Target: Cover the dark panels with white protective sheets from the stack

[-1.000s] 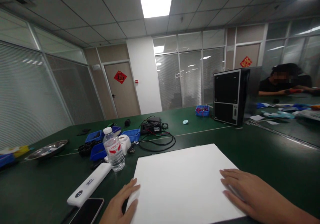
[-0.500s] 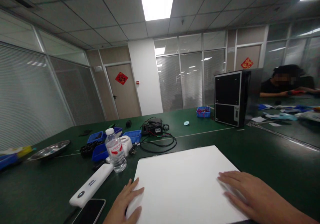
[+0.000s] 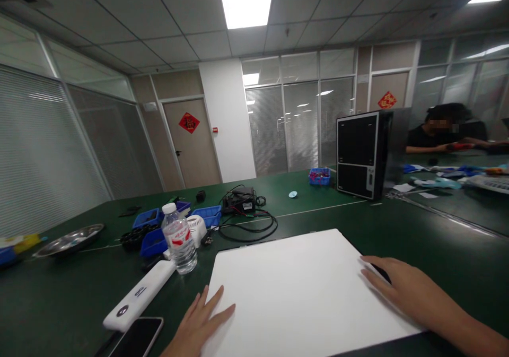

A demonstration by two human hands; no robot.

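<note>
A large white board [image 3: 302, 293] lies flat on the dark green table [image 3: 429, 240] in front of me. My left hand [image 3: 201, 320] rests flat on the board's near left corner, fingers stretched out. My right hand [image 3: 401, 288] lies at the board's right edge with its fingers extended over the rim. Neither hand holds anything.
Left of the board stand a water bottle [image 3: 178, 239], a long white device [image 3: 139, 295] and a phone [image 3: 137, 338]. Behind them are blue bins [image 3: 209, 215], black cables [image 3: 248, 224] and a metal dish [image 3: 67, 240]. A black computer tower [image 3: 363, 153] stands farther back; a person [image 3: 445, 129] sits at the right.
My right hand has slid from the board's surface out to its right edge. My left hand has moved slightly further onto the board, whose far side has shifted a little left.
</note>
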